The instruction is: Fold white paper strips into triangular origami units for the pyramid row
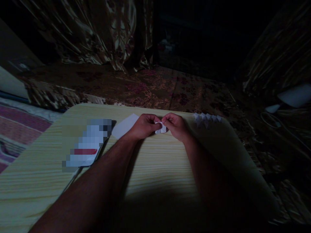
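Note:
A small piece of folded white paper (160, 129) is held between my two hands, a little above the far part of the wooden table. My left hand (146, 126) pinches its left side, thumb on top. At its upper right, the fingertips of my right hand (175, 124) are closed on the paper's edge. Creases show on its face, but the fingers cover part of it. Beside my left hand lies a flat stack or sheet of white paper (125, 126). Several small folded paper shapes (207, 118) stand in rows to the right of my right hand.
The pale wood-grain table (157, 168) has rounded corners. On its left lies a phone-like flat object (89, 142), blurred out by pixels. A patterned cloth ledge (150, 84) and curtains (116, 29) are behind. A white lamp-like object (296, 95) with a cable is at right.

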{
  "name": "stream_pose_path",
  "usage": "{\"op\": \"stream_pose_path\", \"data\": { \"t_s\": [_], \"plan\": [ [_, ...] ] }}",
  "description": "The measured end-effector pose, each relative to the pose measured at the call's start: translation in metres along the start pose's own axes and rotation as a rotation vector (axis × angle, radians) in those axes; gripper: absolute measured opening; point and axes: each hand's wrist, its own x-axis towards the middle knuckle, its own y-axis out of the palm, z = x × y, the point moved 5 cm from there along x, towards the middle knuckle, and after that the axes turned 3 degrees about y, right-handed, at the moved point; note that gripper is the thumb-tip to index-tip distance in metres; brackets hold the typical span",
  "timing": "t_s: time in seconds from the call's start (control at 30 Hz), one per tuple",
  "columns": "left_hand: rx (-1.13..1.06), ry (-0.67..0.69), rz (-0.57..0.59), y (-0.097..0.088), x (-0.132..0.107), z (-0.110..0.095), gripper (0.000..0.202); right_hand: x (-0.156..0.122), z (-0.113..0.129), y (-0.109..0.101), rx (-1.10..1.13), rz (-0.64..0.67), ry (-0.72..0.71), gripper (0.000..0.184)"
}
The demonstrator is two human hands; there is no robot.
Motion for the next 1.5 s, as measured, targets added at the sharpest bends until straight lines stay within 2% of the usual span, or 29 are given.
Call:
{"op": "stream_pose_path", "data": {
  "t_s": [0.43,0.67,1.5],
  "plan": [
    [0.009,-0.002,0.016,0.0012,-0.0005,-0.0014,0.018,0.0001,0.0005,0.0004,-0.095,-0.031,-0.01,0.019],
    [0.038,-0.009,0.02,0.0008,0.0002,-0.0008,0.018,-0.0011,0.0033,0.0011,-0.113,-0.02,-0.084,0.013],
    [0.071,0.029,-0.01,0.005,-0.0005,-0.0041,0.023,-0.0002,0.0026,-0.0013,-0.136,-0.082,-0.046,0.016]
  ]
}}
